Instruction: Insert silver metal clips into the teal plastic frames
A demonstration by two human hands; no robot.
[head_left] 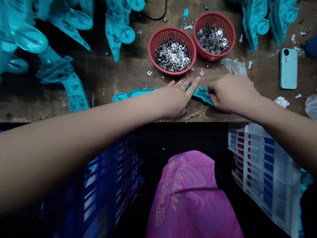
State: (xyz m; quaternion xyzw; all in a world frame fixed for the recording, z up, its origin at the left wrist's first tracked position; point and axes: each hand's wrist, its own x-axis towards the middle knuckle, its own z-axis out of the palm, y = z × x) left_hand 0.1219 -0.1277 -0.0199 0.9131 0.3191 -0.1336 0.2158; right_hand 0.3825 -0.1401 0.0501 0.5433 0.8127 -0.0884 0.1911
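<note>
A worn wooden bench [123, 71] runs across the view, scarred and dark, scattered with small metal bits and white scraps. At its near edge lies a long teal plastic moulding [138, 93], its round end pointing left. The left grip [173, 98] sits on it with fingers spread apart, palm down. The right grip [232, 93] curls over its far end, fingers bent down; whether they clamp it the view cannot tell, though a thin metal sliver [201, 87] shows just beside them.

Two red mesh baskets [150, 46] stand together just behind the hands, heaped with small silver metal pieces [173, 56]. Heaps of similar teal mouldings [70, 18] crowd the far left corner, with more [255, 21] at the far edge on the right. A pale green phone [288, 68] lies face down near the right edge, beside a blue cylinder [315, 43] and a plastic bag [315, 106].

Below the bench edge the room drops into shadow – a blue crate [99, 186] on the left, a white crate [263, 161] on the right, and between them a lap in pink printed cloth [189, 200].
</note>
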